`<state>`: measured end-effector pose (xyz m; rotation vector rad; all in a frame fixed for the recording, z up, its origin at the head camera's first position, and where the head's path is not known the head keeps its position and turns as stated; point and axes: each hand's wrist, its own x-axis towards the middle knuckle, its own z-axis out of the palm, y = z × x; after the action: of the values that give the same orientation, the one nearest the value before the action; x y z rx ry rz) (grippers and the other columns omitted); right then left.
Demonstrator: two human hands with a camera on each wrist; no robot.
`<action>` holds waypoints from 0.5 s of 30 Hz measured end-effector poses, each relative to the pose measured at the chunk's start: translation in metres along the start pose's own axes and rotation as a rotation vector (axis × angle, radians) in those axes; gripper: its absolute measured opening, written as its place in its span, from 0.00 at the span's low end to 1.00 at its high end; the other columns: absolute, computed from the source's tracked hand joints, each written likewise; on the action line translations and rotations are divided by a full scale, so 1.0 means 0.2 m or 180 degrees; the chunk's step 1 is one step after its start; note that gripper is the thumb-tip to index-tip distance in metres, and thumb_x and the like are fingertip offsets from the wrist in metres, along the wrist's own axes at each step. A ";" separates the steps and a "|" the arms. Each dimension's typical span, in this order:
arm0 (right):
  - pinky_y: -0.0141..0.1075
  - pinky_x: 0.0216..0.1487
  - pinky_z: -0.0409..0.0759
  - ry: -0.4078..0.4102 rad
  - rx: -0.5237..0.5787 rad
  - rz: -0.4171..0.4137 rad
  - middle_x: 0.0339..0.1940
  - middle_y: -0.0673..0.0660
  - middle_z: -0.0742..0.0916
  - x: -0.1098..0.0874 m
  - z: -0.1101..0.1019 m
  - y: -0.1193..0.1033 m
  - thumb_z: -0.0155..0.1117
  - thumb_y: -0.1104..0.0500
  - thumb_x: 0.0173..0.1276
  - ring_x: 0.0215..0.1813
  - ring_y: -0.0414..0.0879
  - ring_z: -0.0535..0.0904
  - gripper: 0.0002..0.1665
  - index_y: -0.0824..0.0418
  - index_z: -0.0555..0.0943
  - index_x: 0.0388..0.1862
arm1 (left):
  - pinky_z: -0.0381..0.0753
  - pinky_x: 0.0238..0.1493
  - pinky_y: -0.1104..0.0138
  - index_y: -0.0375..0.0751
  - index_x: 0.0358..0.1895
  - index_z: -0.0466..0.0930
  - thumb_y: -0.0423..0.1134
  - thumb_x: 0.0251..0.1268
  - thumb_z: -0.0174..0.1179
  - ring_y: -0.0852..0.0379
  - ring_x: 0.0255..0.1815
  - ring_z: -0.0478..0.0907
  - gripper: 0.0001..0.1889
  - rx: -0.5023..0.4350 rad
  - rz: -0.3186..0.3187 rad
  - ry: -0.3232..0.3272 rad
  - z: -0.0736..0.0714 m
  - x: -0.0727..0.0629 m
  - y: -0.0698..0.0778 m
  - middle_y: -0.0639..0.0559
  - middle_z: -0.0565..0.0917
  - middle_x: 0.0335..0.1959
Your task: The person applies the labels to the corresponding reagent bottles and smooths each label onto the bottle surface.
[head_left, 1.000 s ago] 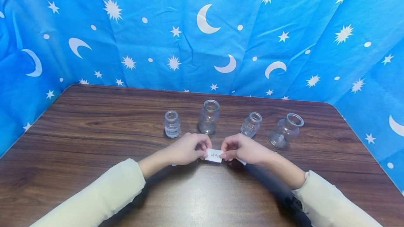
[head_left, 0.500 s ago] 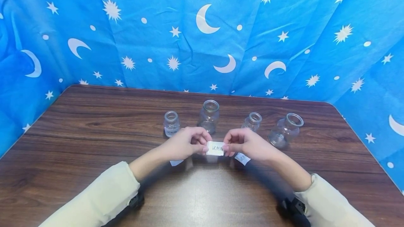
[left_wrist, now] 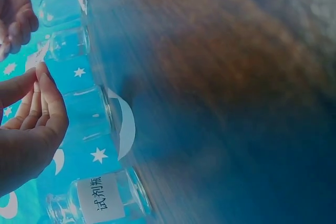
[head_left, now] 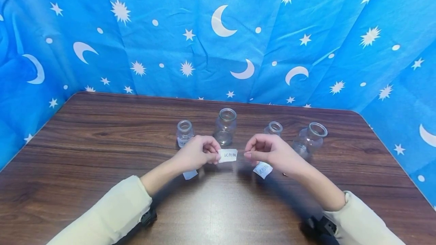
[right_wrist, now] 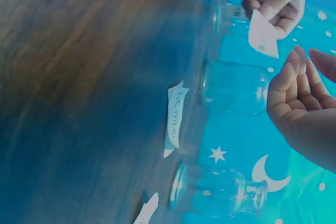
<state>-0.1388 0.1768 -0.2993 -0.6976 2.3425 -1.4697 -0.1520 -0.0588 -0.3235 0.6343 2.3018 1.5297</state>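
Note:
My left hand pinches the left edge of a white paper label with dark handwritten characters, raised above the table. To its right, my right hand is apart from the label. In the right wrist view, the right hand's fingers are loosely bent with nothing between them and the thumb. One label lies below the right hand, and another lies partly hidden under the left wrist. Behind the left hand stands a small glass jar with a label stuck on its side.
A large clear jar stands behind the hands. Further right are a small jar, mostly hidden by the right hand, and a large jar. The brown wooden table ends at a blue cloth printed with moons and stars.
Both hands have lifted the label from near the table. The right hand has let go and moved right, while the left still holds it, slightly further left.

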 end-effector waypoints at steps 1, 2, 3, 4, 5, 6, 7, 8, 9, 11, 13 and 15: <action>0.40 0.30 0.77 -0.0006 -0.0024 -0.0013 0.24 0.61 0.81 0.00 0.00 0.00 0.60 0.63 0.63 0.29 0.57 0.78 0.05 0.65 0.77 0.35 | 0.79 0.32 0.67 0.29 0.32 0.76 0.25 0.53 0.60 0.59 0.25 0.77 0.04 -0.0011 0.0000 0.0007 0.00 0.00 0.00 0.48 0.79 0.24; 0.40 0.30 0.78 -0.0022 -0.0038 -0.0018 0.25 0.61 0.81 0.00 0.01 0.00 0.60 0.63 0.63 0.29 0.56 0.78 0.05 0.65 0.78 0.35 | 0.79 0.32 0.67 0.29 0.32 0.76 0.25 0.53 0.60 0.60 0.25 0.78 0.04 -0.0022 0.0003 0.0008 0.00 0.00 0.00 0.48 0.79 0.24; 0.40 0.31 0.78 -0.0047 -0.0037 -0.0028 0.25 0.62 0.82 0.00 0.02 0.00 0.60 0.64 0.63 0.30 0.55 0.79 0.06 0.66 0.78 0.36 | 0.79 0.32 0.68 0.30 0.32 0.76 0.25 0.53 0.60 0.59 0.26 0.78 0.04 -0.0039 0.0005 0.0001 0.01 0.00 0.00 0.48 0.79 0.24; 0.40 0.31 0.78 -0.0069 -0.0024 -0.0035 0.26 0.62 0.82 0.00 0.03 0.00 0.61 0.64 0.62 0.30 0.54 0.79 0.06 0.67 0.78 0.36 | 0.79 0.32 0.69 0.30 0.32 0.76 0.25 0.53 0.60 0.60 0.26 0.78 0.04 -0.0049 0.0026 -0.0016 0.01 0.00 0.01 0.48 0.80 0.24; 0.40 0.33 0.79 -0.0089 -0.0005 -0.0039 0.28 0.63 0.82 0.01 0.04 0.01 0.61 0.64 0.62 0.31 0.53 0.80 0.07 0.67 0.78 0.37 | 0.79 0.32 0.69 0.29 0.32 0.76 0.25 0.54 0.60 0.59 0.26 0.78 0.04 -0.0075 0.0046 -0.0036 0.02 0.00 0.01 0.48 0.80 0.25; 0.41 0.34 0.79 -0.0101 0.0011 -0.0045 0.29 0.64 0.83 0.01 0.06 0.01 0.61 0.65 0.62 0.31 0.53 0.80 0.07 0.68 0.79 0.37 | 0.79 0.33 0.69 0.29 0.32 0.76 0.25 0.54 0.60 0.59 0.27 0.78 0.03 -0.0100 0.0057 -0.0053 0.02 0.00 0.02 0.48 0.80 0.25; 0.41 0.35 0.79 -0.0102 0.0030 -0.0047 0.30 0.65 0.83 0.01 0.07 0.02 0.61 0.66 0.61 0.32 0.52 0.80 0.08 0.69 0.79 0.38 | 0.79 0.33 0.69 0.29 0.32 0.76 0.24 0.54 0.60 0.59 0.27 0.79 0.03 -0.0126 0.0066 -0.0073 0.03 0.00 0.02 0.48 0.80 0.25; 0.42 0.35 0.79 -0.0102 0.0053 -0.0056 0.31 0.65 0.83 0.01 0.08 0.03 0.61 0.66 0.61 0.33 0.52 0.81 0.08 0.69 0.79 0.38 | 0.79 0.33 0.69 0.29 0.32 0.76 0.24 0.54 0.60 0.59 0.27 0.79 0.03 -0.0147 0.0069 -0.0086 0.03 0.00 0.02 0.48 0.80 0.25; 0.42 0.36 0.79 -0.0105 0.0084 -0.0075 0.32 0.66 0.83 0.01 0.09 0.03 0.61 0.67 0.61 0.33 0.53 0.81 0.08 0.70 0.79 0.39 | 0.79 0.34 0.68 0.30 0.31 0.76 0.24 0.54 0.60 0.58 0.27 0.79 0.03 -0.0164 0.0078 -0.0096 0.04 0.00 0.02 0.48 0.80 0.25; 0.43 0.37 0.79 -0.0108 0.0140 -0.0087 0.33 0.66 0.83 0.02 0.10 0.04 0.60 0.68 0.61 0.34 0.56 0.81 0.09 0.70 0.79 0.40 | 0.79 0.34 0.67 0.29 0.31 0.76 0.24 0.55 0.59 0.58 0.27 0.79 0.02 -0.0193 0.0089 -0.0106 0.04 0.00 0.02 0.48 0.80 0.25; 0.44 0.37 0.79 -0.0112 0.0183 -0.0097 0.34 0.67 0.83 0.02 0.12 0.05 0.60 0.67 0.62 0.34 0.58 0.81 0.09 0.70 0.79 0.40 | 0.80 0.34 0.66 0.30 0.31 0.76 0.24 0.55 0.59 0.58 0.27 0.80 0.02 -0.0202 0.0100 -0.0117 0.05 0.00 0.02 0.48 0.80 0.24; 0.44 0.38 0.79 -0.0104 0.0203 -0.0085 0.34 0.66 0.84 0.02 0.13 0.05 0.60 0.66 0.62 0.35 0.58 0.81 0.09 0.69 0.79 0.40 | 0.80 0.34 0.66 0.30 0.31 0.77 0.25 0.55 0.59 0.57 0.27 0.80 0.02 -0.0199 0.0136 -0.0138 0.05 0.01 0.02 0.48 0.81 0.24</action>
<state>-0.1315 0.1589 -0.3198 -0.7336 2.2598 -1.5254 -0.1474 -0.0491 -0.3237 0.6973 2.2131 1.5845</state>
